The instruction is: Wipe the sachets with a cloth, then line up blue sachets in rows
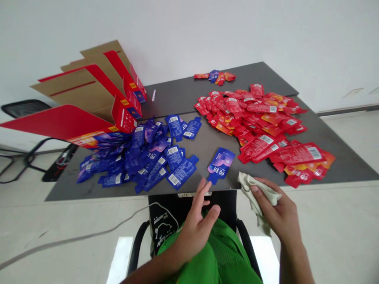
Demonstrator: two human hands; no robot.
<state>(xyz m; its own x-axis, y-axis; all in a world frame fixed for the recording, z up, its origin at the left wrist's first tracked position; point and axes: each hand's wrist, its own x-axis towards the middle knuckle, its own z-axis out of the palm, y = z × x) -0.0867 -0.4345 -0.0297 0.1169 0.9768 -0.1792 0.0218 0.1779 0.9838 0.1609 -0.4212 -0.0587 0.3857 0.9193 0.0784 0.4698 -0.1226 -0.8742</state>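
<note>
My right hand (274, 205) is closed on a pale, crumpled cloth (254, 193) at the table's front edge. My left hand (197, 225) holds nothing, its fingers stretched out and thumb apart, just in front of the edge. Nearest to its fingertips lies a single blue pouch (221, 163) with a narrow spout end pointing towards me. To the left a heap of blue pouches (148, 152) is spread over the table. On the right lies a large heap of red pouches (254, 114), with a smaller group of red pouches (304, 159) nearer the front.
Open red cardboard boxes (97, 90) stand in a row at the table's left end. A short row of mixed pouches (215, 76) and a pen (153, 95) lie farther back on the dark table (174, 90). A cable (97, 232) runs across at lower left.
</note>
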